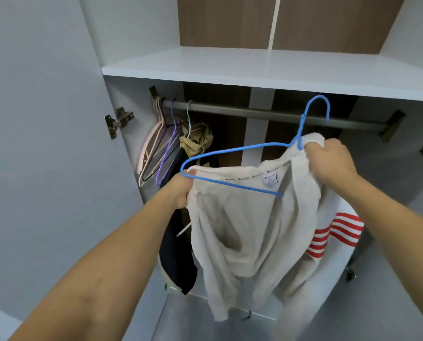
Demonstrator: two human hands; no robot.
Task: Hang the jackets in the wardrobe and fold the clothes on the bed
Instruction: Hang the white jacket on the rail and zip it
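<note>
A person stood at an open wardrobe (230, 62), both bare forearms reaching up from the lower edge of the frame. At centre, the left hand (181, 190) pinched the left shoulder of a cream jacket (242, 230) against the left tip of a blue wire hanger (232, 150). The right hand (333, 161), right of centre, clenched the collar fabric bunched at the hanger's neck. The hanger's lower bar ran across the inside of the collar, just below a small white label (270, 180) whose print was too small to read; its right arm was hidden under the cloth. The hook stood in front of the grey rail (230, 110); whether it touched the rail could not be told. The jacket hung down loose, and red-and-white stripes (333, 232) showed at lower right, partly covered by the jacket and the forearm.

At the rail's left end hung a cluster of empty hangers (156, 148), pink, purple and cream, overlapping and hard to separate. Just beside them hung a tan garment (195, 141) and a dark garment (178, 242), both partly hidden behind the left hand and the jacket. A white shelf (279, 67) crossed the top.
</note>
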